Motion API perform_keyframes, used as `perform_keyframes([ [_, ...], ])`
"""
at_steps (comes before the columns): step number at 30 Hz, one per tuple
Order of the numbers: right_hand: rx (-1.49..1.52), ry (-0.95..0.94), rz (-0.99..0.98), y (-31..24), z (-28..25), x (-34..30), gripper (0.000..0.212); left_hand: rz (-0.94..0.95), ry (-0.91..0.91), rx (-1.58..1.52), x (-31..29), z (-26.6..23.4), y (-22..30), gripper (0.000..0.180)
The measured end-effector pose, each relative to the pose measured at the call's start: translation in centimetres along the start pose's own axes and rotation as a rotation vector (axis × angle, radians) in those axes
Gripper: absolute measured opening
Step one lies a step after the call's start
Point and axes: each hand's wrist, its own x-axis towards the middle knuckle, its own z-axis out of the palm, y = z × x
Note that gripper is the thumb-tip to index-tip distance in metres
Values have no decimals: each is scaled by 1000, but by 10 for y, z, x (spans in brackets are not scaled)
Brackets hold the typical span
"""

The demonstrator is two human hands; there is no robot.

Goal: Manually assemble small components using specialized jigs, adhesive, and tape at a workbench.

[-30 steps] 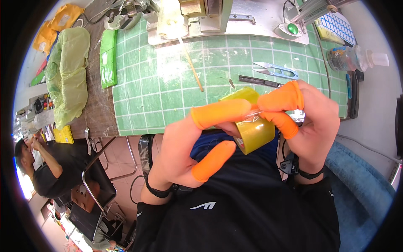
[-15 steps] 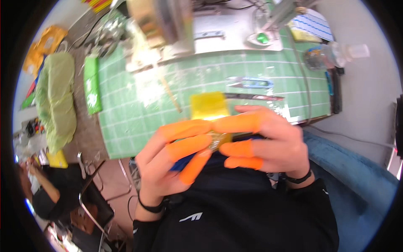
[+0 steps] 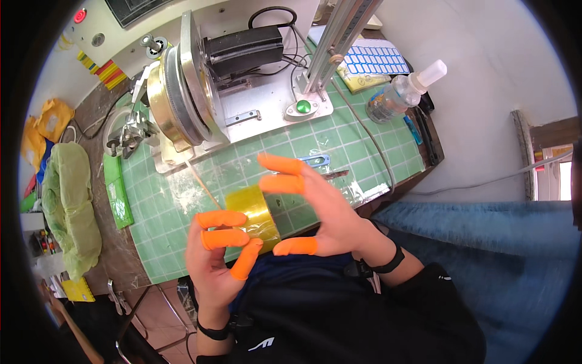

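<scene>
A shiny, see-through yellow piece of film, curved like a short tube, is held in front of my body at the near edge of the table. My left hand pinches its lower left side between thumb and fingers. Open beside its right edge is my right hand, thumb and fingers spread with nothing between them. Both hands wear orange finger cots. Beyond my right fingertips lie blue snips and a thin dark tool, partly hidden. A thin wooden stick points toward the film.
A machine with a large brass-coloured wheel and a green button stands on the green gridded mat. At the right is a clear bottle. A green packet and pale green cloth lie left. Another person's arm shows lower left.
My right hand has come off the film, and its fingers have spread apart. My left hand keeps hold of the film. The view has shifted, with more of the machine showing.
</scene>
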Motion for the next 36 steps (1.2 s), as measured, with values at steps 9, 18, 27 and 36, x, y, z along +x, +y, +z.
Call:
perform_keyframes([
  [9,-56,-131,-10,-24,-5,11,111,306,-57,-20,-18,-13,3,42],
  [18,-854,859,26,-63,-169,-2,77,284,70,67,-9,-39,12,69],
  [27,-610,856,289,54,-185,-10,99,287,104,217,-37,-59,16,58],
  [36,-514,603,539,118,-165,-57,84,229,214,147,-48,-76,23,43],
])
